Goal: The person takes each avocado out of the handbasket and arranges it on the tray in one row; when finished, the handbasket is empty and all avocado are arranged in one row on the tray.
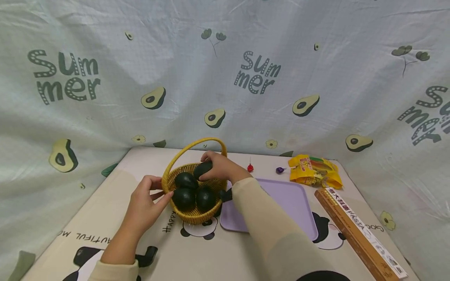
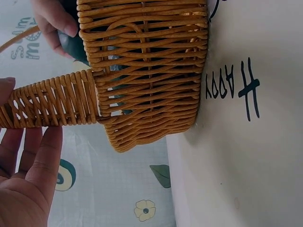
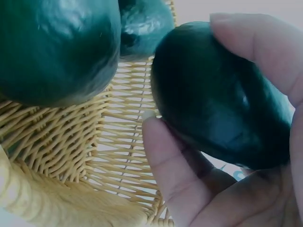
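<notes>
A yellow wicker basket (image 1: 195,218) with a tall arched handle (image 1: 197,143) stands left of centre on the table. Inside it lie three dark green avocados (image 1: 205,198). My right hand (image 1: 222,167) grips another avocado (image 3: 222,99) at the basket's back, thumb on one side and fingers on the other. In the right wrist view this avocado is held over the woven inside wall. My left hand (image 1: 145,207) pinches the lower left part of the handle, with fingers (image 2: 45,151) along one edge and the thumb on the opposite side.
A lilac tray (image 1: 288,197) lies right of the basket, partly behind my right sleeve. Behind it are a red lollipop (image 1: 250,168) and a purple lollipop (image 1: 279,170). A yellow candy bag (image 1: 313,171) and a long brown pasta box (image 1: 358,234) lie at the right.
</notes>
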A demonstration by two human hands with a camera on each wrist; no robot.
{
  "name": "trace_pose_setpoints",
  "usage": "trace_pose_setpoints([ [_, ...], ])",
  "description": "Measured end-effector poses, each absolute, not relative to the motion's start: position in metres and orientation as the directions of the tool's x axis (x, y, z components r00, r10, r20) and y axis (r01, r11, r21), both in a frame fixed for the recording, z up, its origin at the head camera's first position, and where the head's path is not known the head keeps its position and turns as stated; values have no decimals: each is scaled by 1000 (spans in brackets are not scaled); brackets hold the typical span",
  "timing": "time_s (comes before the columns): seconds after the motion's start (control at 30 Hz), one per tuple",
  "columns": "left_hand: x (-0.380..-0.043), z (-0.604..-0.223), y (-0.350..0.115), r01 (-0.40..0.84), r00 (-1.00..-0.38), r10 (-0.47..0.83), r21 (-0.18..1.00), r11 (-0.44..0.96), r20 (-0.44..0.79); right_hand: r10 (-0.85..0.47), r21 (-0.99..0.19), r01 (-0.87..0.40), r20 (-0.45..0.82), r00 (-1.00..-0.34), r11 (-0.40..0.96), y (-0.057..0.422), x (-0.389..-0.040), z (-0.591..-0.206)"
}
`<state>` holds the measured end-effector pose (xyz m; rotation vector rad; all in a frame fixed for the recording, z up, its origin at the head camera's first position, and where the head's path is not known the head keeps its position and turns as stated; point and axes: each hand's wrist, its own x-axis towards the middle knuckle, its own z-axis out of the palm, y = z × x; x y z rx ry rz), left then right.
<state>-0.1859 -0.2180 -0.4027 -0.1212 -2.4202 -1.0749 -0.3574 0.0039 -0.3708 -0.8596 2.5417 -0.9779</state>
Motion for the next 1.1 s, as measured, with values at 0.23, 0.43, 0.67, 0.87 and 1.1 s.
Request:
trace_pose_setpoints([
  [0.23, -187, -403, -217, 276, -874, -113, 673, 686, 473, -608, -703, -431, -2, -794, 565, 7, -357, -370],
  [0.43, -188, -403, -217, 284, -870, -110, 669, 687, 481, -584, -698, -417, -2, -812, 582, 12, -357, -370],
  [0.67, -188, -403, -217, 295, -861, -110, 664, 687, 497, -594, -710, -416, -4, -805, 568, 17, -356, -370],
  [0.87, -188, -404, -218, 296, -858, -111, 658, 692, 502, -609, -724, -410, -16, -793, 554, 21, -354, -374],
  [1.1, -188, -405, -218, 294, -859, -113, 663, 689, 499, -599, -721, -403, -20, -800, 563, 28, -347, -371],
])
